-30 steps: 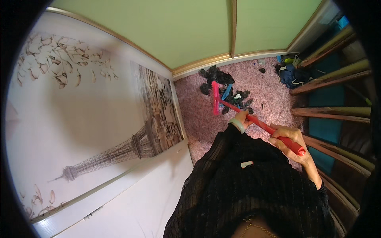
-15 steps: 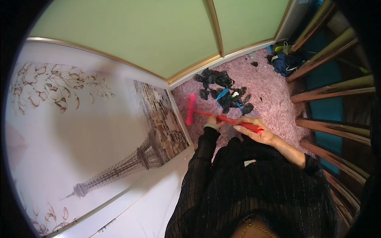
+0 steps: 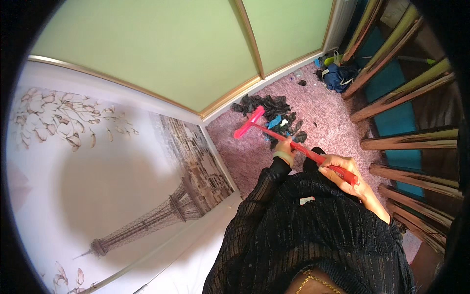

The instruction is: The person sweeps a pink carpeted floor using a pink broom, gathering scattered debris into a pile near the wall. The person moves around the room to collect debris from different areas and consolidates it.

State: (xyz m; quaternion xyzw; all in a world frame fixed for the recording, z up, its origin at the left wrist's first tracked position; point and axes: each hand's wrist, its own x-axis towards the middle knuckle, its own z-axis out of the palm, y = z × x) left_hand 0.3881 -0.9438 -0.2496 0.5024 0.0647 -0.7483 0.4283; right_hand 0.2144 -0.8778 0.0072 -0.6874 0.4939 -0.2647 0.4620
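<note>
Both my hands are closed round the red handle of a broom with a narrow pink head [image 3: 249, 122]. My left hand [image 3: 284, 148] grips the middle of the handle. Close to the handle's end, my right hand [image 3: 350, 177] wraps round it nearer my body. The broom head is over the near-left edge of a loose heap of crumpled black plastic bags [image 3: 274, 104] on the pink carpet [image 3: 328, 115]. A bright blue piece [image 3: 275, 121] and a small white scrap lie among the bags. Whether the head touches the carpet, I cannot tell.
Light green sliding doors [image 3: 147, 54] stand at the back. A white panel printed with a tower [image 3: 161, 215] is on the left. Wooden posts [image 3: 416, 139] line the right side. A dark blue bag [image 3: 339, 77] lies in the far right corner.
The broom head has moved right and away from me, toward the black bags, and turned. Both hands have shifted right with the handle, the right one closer to my body.
</note>
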